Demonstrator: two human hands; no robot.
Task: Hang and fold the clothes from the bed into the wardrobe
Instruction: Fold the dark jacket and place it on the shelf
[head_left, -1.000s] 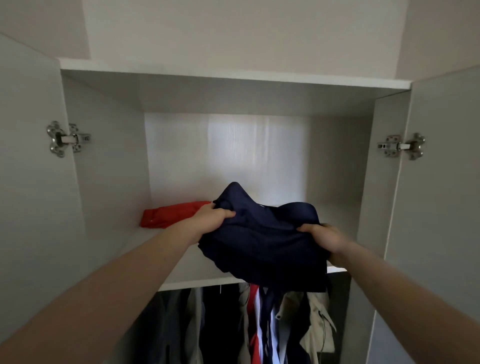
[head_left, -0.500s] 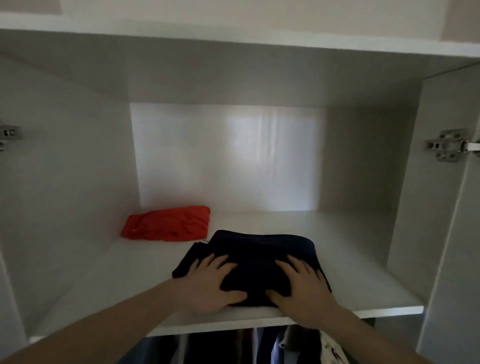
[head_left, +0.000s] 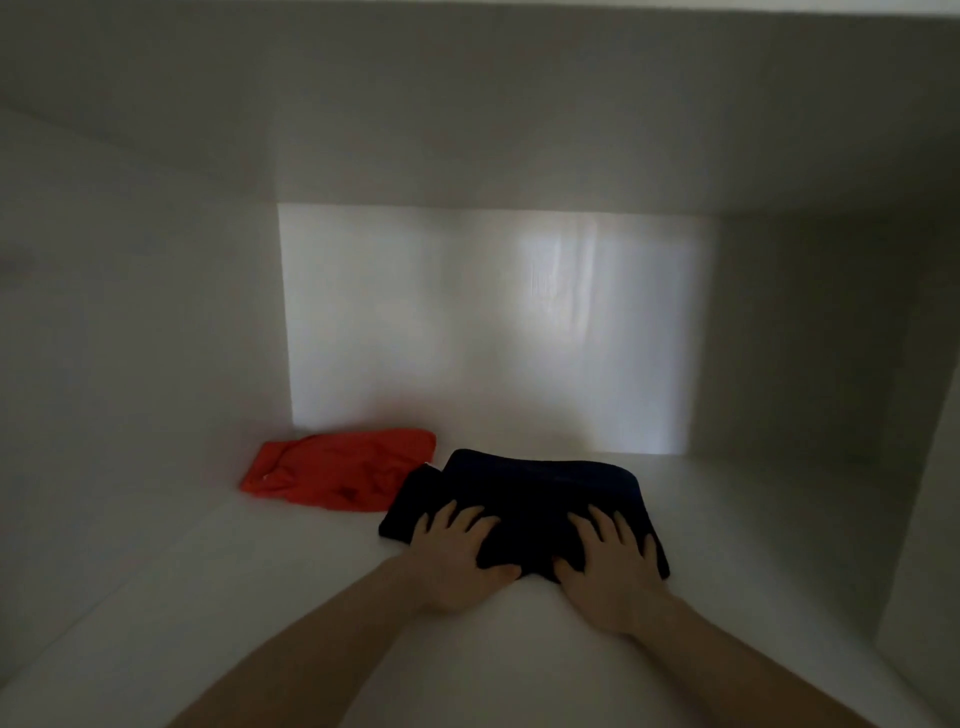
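A folded navy garment lies flat on the white wardrobe shelf, deep inside the compartment. My left hand rests palm down on its near left part, fingers spread. My right hand presses flat on its near right part, fingers also spread. Neither hand grips the cloth. A folded red garment lies at the back left of the shelf, touching the navy garment's left corner.
The compartment's back panel is lit pale. Its left wall, right wall and ceiling close the shelf in. Bare shelf stretches to the right of the navy garment.
The navy garment went from held in both hands in front of the shelf to lying on it, then slid deeper toward the back. The view moved into the compartment.
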